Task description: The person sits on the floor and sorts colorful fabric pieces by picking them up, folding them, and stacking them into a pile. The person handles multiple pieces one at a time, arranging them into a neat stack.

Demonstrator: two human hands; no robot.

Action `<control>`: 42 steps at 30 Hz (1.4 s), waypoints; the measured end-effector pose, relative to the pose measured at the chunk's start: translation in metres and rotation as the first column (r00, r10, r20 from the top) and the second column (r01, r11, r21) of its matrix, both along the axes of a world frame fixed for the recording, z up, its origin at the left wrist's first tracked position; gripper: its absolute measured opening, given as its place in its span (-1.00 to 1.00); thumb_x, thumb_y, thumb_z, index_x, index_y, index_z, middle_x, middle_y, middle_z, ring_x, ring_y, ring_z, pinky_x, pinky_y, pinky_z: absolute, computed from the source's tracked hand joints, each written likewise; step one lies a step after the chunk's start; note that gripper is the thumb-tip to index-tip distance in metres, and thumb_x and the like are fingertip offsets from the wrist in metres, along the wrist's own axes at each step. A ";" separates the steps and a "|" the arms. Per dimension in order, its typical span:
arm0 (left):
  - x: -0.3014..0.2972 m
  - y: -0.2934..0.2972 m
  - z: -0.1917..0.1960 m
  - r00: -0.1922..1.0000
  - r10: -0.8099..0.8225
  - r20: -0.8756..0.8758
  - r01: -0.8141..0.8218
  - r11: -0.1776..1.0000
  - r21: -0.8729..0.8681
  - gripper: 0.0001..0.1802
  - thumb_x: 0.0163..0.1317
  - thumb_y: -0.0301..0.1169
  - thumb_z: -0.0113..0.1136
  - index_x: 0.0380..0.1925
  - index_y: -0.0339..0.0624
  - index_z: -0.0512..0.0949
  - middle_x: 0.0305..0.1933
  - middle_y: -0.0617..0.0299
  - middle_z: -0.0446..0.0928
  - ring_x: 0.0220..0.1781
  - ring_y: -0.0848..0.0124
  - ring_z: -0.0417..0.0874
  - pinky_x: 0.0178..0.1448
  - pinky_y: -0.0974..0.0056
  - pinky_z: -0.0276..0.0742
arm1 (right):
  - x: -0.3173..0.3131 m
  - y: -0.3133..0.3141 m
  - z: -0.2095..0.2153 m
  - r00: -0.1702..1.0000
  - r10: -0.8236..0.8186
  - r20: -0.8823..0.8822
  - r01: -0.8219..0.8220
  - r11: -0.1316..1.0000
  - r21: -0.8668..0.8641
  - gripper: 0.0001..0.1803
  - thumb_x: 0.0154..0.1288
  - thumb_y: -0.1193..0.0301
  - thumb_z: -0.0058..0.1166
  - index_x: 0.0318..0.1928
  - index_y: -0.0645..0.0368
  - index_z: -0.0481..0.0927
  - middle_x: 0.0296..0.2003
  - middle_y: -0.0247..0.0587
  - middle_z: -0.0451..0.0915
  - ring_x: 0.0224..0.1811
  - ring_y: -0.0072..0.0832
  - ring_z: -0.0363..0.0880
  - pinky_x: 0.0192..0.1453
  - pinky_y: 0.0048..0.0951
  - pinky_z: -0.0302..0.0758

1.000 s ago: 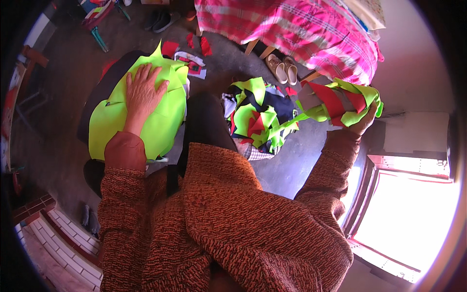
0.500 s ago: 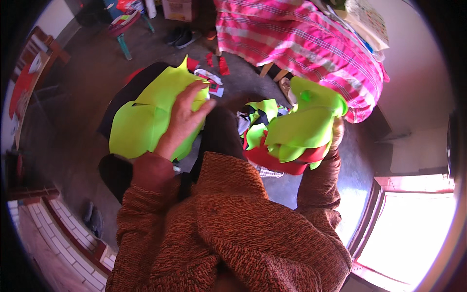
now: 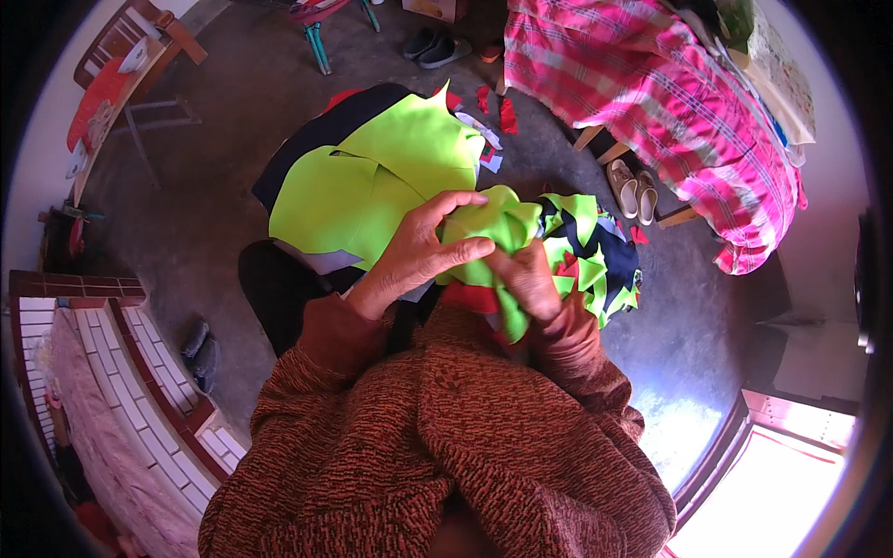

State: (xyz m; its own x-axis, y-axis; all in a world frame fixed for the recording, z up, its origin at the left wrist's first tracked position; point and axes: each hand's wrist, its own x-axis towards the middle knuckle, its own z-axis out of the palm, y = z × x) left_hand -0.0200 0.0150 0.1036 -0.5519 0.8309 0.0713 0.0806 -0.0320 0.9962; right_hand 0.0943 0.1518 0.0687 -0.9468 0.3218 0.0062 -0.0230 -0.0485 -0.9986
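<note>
My right hand (image 3: 532, 284) is closed on a bunched yellow-green fabric piece (image 3: 498, 216) above my lap, with a green end hanging below the fingers. Just to the left, my left hand (image 3: 409, 249) is at the bunch's edge, thumb and fingers spread apart; I cannot tell whether it touches the cloth. A red fabric piece (image 3: 472, 298) shows under the bunch. Large flat yellow-green fabric pieces (image 3: 349, 200) lie on dark fabric (image 3: 279, 167) ahead to the left. To the right sits a heap of green, dark and red scraps (image 3: 619, 260), partly behind the right hand.
Small red scraps (image 3: 507, 115) lie on the floor beyond the flat pieces. A pink plaid cloth (image 3: 642, 121) drapes low at the far right, with light shoes (image 3: 634, 191) beside it. Dark shoes (image 3: 437, 48) and a green-legged stool (image 3: 318, 46) stand at the back.
My right hand has brought the green fabric from the right in to the middle. My left hand has moved off the flat pieces toward it. The view has shifted.
</note>
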 end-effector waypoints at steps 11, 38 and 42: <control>0.016 -0.005 -0.020 0.831 0.105 -0.547 -0.277 0.930 -0.241 -0.49 0.04 -0.11 0.30 -0.17 -0.32 0.50 -0.13 -0.01 0.51 -0.09 0.10 0.55 0.00 0.18 0.44 | -0.008 -0.038 -0.038 1.000 0.005 -0.015 0.007 0.715 0.699 -0.77 0.05 0.44 0.15 -0.25 0.23 0.51 -0.46 0.04 0.55 -0.41 -0.02 0.55 -0.33 -0.14 0.48; -0.053 -0.023 0.003 0.624 0.329 0.709 -0.676 0.682 0.279 -0.71 0.25 -0.19 0.15 -0.24 -0.20 0.50 -0.24 0.21 0.56 -0.25 0.42 0.59 -0.16 0.29 0.56 | 0.020 -0.011 -0.014 0.974 0.173 0.146 -0.217 0.897 0.384 -0.35 -0.02 0.41 0.26 0.13 0.22 0.34 -0.15 0.03 0.54 -0.10 -0.30 0.54 0.00 -0.36 0.44; -0.073 -0.042 0.015 0.636 0.052 0.770 -0.503 0.785 0.362 -0.69 0.29 -0.18 0.07 -0.24 -0.22 0.53 -0.27 0.16 0.60 -0.28 0.35 0.63 -0.13 0.28 0.56 | 0.025 -0.003 -0.010 0.976 0.159 0.151 -0.192 0.953 0.233 -0.36 0.02 0.49 0.20 0.17 0.23 0.32 -0.07 -0.08 0.52 -0.02 -0.41 0.45 0.12 -0.42 0.35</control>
